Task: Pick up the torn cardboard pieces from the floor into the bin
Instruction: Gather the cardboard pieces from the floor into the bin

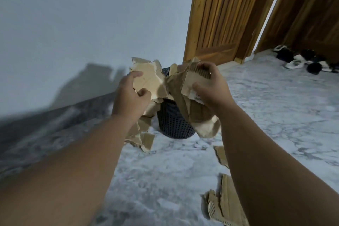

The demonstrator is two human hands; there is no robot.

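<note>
Head view: clutching a pale torn sheet (146, 77) in the left grip (131, 95), thumb on the near face, fingers curled over the far side. Clamping a browner crumpled wad (185, 101) in the right grip (207, 86), fingers hooked over the corrugated top edge, thumb pressed on the front. Holding both just above the black mesh bin (174, 123), hiding most of its rim, with ragged flaps hanging well below each grip and across the bin's wall.

Probably light; stiff along the flutes yet easily creased; dry, hardly slippery, not fragile. Likely springy enough to unfold and snag on the rim. Best taken at a torn edge, or squeezed across the middle to bunch it smaller.

Yet to collect from the floor (174, 170): scraps (145, 135) against the bin's left side, a strip (221, 156) beside the right forearm, a bigger slab (225, 205) toward the floor's near right.
</note>
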